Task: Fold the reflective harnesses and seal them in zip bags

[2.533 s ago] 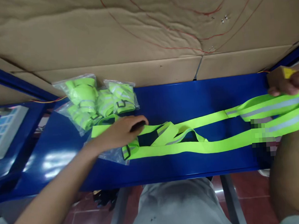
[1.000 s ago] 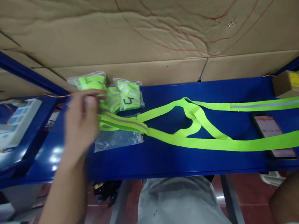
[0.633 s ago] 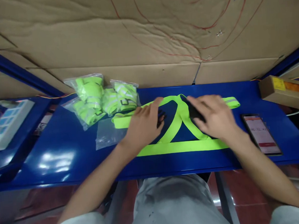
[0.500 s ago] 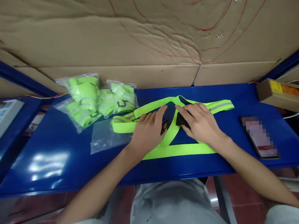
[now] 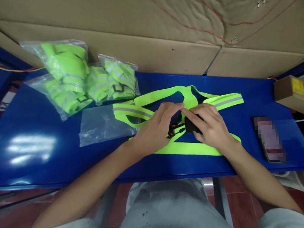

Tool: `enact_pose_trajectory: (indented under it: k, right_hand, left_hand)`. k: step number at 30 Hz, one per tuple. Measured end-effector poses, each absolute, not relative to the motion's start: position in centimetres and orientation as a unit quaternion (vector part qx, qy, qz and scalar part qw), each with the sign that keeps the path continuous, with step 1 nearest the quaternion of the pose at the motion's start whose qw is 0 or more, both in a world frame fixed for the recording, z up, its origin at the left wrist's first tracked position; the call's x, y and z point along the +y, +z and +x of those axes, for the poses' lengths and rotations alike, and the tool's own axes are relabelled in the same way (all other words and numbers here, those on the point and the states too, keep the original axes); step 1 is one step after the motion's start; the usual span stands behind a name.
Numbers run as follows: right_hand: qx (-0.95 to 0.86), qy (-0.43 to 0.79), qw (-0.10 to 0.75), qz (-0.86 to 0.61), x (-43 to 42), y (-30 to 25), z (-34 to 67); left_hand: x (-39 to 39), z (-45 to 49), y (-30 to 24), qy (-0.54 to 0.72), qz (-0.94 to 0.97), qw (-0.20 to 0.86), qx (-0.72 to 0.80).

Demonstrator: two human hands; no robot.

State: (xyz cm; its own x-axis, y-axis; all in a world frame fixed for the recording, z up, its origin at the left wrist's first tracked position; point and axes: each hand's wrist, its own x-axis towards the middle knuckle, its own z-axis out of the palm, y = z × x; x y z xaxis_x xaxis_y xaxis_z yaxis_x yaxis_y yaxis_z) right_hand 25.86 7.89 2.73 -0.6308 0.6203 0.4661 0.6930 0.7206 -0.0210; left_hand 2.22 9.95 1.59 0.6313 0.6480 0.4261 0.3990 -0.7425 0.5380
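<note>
A neon yellow-green reflective strap harness with grey stripes lies spread on the blue table. My left hand is closed on the pronged half of a black buckle, its prongs facing right. In my right hand is the black socket half, partly covered by the fingers. The two halves are apart, with a narrow gap between them. Both hands are over the middle of the harness, index fingertips nearly meeting.
Several clear bags of folded neon straps sit at the back left. A flat clear plastic bag lies partly under the harness. On the right are a phone and a cardboard box. Cardboard panels stand behind the table.
The camera view has shifted and tilted. The pronged buckle half now shows more clearly, pointing at the socket half. My hands remain over the harness, their index fingertips closer together.
</note>
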Motion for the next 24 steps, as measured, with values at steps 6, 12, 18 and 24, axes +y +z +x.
enact_pose_trajectory:
  k: [6, 12, 18, 24]
  right_hand:
    - [-0.904, -0.075, 0.229, -0.352, 7.7, 2.5, 25.7]
    - [-0.917, -0.067, 0.223, -0.324, 7.4, 2.4, 24.8]
    - [-0.909, -0.094, 0.226, -0.338, 7.7, 2.8, 25.6]
    - [-0.913, -0.093, 0.224, -0.328, 7.5, 2.2, 25.2]
  left_hand:
    - [9.7, 2.1, 1.5, 0.26, 0.904, 0.149, 0.304]
    - [9.3, 2.1, 1.6, 0.187, 0.926, 0.093, 0.315]
    - [9.8, 1.7, 2.3, 0.198, 0.914, 0.116, 0.333]
    - [9.8, 1.6, 1.8, 0.154, 0.936, 0.061, 0.309]
